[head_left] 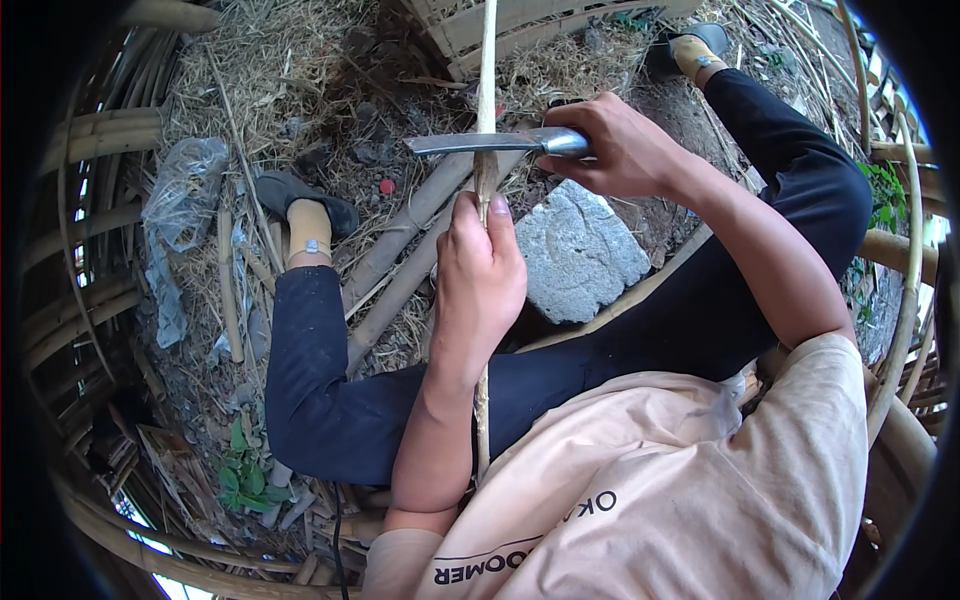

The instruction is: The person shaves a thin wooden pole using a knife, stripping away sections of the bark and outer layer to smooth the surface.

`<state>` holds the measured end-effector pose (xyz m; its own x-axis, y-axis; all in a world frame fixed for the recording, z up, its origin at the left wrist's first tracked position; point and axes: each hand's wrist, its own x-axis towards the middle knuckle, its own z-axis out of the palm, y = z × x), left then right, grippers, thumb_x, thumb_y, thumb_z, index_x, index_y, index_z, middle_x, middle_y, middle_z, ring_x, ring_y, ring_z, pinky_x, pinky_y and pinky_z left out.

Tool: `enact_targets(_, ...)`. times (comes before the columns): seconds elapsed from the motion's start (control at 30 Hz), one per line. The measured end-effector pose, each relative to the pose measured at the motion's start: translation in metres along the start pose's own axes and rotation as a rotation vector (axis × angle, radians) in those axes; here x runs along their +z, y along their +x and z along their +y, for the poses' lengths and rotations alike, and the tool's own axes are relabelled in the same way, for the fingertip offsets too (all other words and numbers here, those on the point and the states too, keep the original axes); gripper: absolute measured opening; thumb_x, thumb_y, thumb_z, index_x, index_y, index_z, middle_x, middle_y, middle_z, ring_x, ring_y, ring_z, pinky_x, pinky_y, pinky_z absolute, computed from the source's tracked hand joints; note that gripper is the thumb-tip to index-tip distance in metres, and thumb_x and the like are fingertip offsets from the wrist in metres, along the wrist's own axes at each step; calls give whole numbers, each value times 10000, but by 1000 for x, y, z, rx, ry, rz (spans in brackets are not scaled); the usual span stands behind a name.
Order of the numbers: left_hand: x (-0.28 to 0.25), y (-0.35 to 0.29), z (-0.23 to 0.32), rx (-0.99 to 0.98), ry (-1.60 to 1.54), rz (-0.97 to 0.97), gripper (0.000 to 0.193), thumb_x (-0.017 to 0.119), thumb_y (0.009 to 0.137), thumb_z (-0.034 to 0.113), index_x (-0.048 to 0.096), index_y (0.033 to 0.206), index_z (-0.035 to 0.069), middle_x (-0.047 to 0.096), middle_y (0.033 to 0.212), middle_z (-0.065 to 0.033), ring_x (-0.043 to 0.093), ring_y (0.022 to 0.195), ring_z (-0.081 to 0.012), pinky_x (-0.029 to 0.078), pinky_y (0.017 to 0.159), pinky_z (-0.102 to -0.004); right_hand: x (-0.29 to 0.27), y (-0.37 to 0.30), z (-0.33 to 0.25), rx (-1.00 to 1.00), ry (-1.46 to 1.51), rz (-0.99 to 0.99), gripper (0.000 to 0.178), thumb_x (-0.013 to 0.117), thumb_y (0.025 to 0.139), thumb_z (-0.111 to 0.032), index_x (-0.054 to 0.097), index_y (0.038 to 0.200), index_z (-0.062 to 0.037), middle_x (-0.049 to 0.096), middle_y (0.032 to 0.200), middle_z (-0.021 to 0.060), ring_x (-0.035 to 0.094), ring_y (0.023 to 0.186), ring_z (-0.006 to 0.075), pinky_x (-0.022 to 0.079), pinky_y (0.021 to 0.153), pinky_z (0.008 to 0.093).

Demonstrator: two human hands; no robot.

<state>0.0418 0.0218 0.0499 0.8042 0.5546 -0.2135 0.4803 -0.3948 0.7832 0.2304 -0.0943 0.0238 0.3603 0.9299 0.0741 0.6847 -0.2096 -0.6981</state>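
Note:
My left hand (482, 268) is wrapped round a long, thin wooden stick (488, 70) that runs from my lap up past the top of the view. Above that fist the stick is pale, with a darker brown patch close to the fingers. In my right hand (620, 145) is the handle of a large knife (470, 143) with a broad metal blade. The blade lies across the stick just above my left hand, pointing left, and seems to touch it. My right fingers hide most of the handle.
A rough grey stone block (575, 250) sits between my legs, beside bamboo poles (400, 235) on straw-strewn ground. A crumpled clear plastic bag (187, 195) lies at the left, near my shoe. Part of a wooden crate (540, 35) stands ahead. Bamboo railings (100, 140) curve round both sides.

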Motion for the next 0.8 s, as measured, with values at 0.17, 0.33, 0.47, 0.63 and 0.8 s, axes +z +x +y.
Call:
enact_targets(0.17,5,-3,-4,111,64,89,238,459,1042,193,493,1017,-42,622,779,-304,610,782,-513,427,683,-590,-4,-2,-15,-15,-3,-11,200,719,842,-226,721,879,-30,660,656,149,666,600,325,533,602,410)
enact_targets(0.33,3,-2,-1,83,82,41,236,459,1042,186,488,1012,-46,622,760,-309,617,762,-514,435,661,-585,3,-3,-6,42,-56,51,225,745,837,-256,730,885,-36,671,676,154,673,626,341,541,622,421)
enact_targets(0.47,5,-4,7,15,123,23,200,455,1037,152,484,1022,-46,616,719,-309,633,726,-500,451,606,-560,1,-2,-4,124,-146,61,164,737,812,-206,727,861,-49,685,716,171,689,691,358,550,673,458)
enact_targets(0.63,14,-7,5,107,214,108,161,453,1027,102,477,1026,-57,618,700,-304,650,700,-479,464,564,-545,1,-3,-6,224,-197,59,114,696,753,-120,720,839,-50,691,740,181,693,744,377,557,712,474)
enact_targets(0.8,16,-10,9,74,232,89,164,452,1027,91,477,1028,-72,627,710,-305,655,697,-475,480,563,-541,7,0,6,219,-283,86,139,701,707,-125,720,817,-43,685,726,191,691,728,391,565,711,477)
